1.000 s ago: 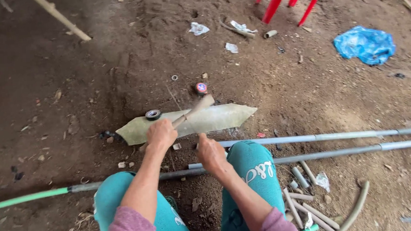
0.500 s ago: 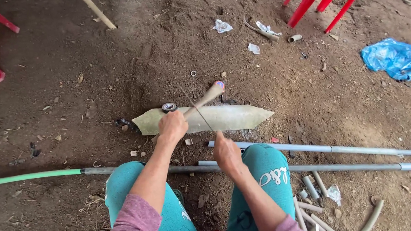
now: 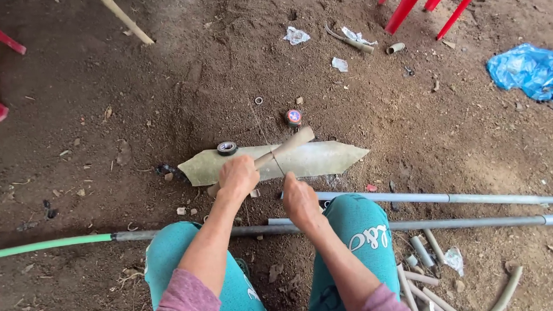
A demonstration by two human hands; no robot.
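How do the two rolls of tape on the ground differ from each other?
The black tape roll is dark all over, while the red tape roll shows a red rim and a light, coloured middle. The black tape roll sits at the edge of the pale flat sheet, close to the left hand; the red tape roll lies farther away on the bare soil. Both are small, round and lie flat.

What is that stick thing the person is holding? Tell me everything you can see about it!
The stick is a short, pale tan rod, maybe wood or pipe. It tilts, far end higher and to the right. The left hand grips its lower end. A thin string is wrapped around its middle and runs to the right hand. It lies over a flat pale sheet with pointed ends on the dirt.
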